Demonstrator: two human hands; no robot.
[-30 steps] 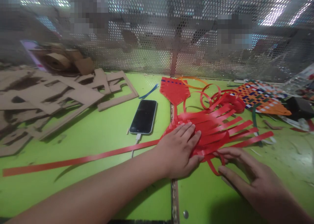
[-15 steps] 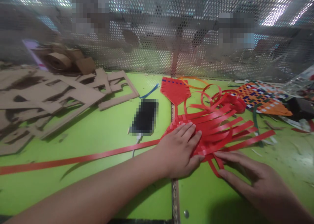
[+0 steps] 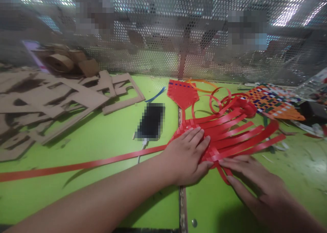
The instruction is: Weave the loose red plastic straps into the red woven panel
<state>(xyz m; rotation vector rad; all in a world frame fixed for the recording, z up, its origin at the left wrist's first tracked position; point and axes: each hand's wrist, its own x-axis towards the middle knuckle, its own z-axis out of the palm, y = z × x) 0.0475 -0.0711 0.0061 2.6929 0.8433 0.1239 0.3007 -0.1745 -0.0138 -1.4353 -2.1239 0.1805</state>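
Observation:
Glossy red strips (image 3: pixel 230 137) lie partly woven together on the green table, their loose ends fanned out to the right. My left hand (image 3: pixel 187 154) lies flat on the woven part, fingers stretched out, and covers some of it. At the near edge of the weave, my right hand (image 3: pixel 258 178) has a looped red strip (image 3: pixel 222 171) between thumb and fingers; the exact grip is partly hidden. One long red strip (image 3: pixel 102 162) runs from the weave out to the left. Behind the weave lies a red woven piece (image 3: pixel 182 94) with a blue-dashed edge.
Cut cardboard frames (image 3: pixel 76 97) are heaped at the left, with a brown tape roll (image 3: pixel 60 63) behind. A blurred-out dark device (image 3: pixel 150 120) with a white cable lies mid-table. An orange checkered weave (image 3: pixel 273 102) sits at the right. A perforated metal screen (image 3: pixel 163 49) closes off the back.
A red strip that was curled back over the weave now extends to the right among the other ends. My right hand has shifted slightly left along the edge; my left hand stays put.

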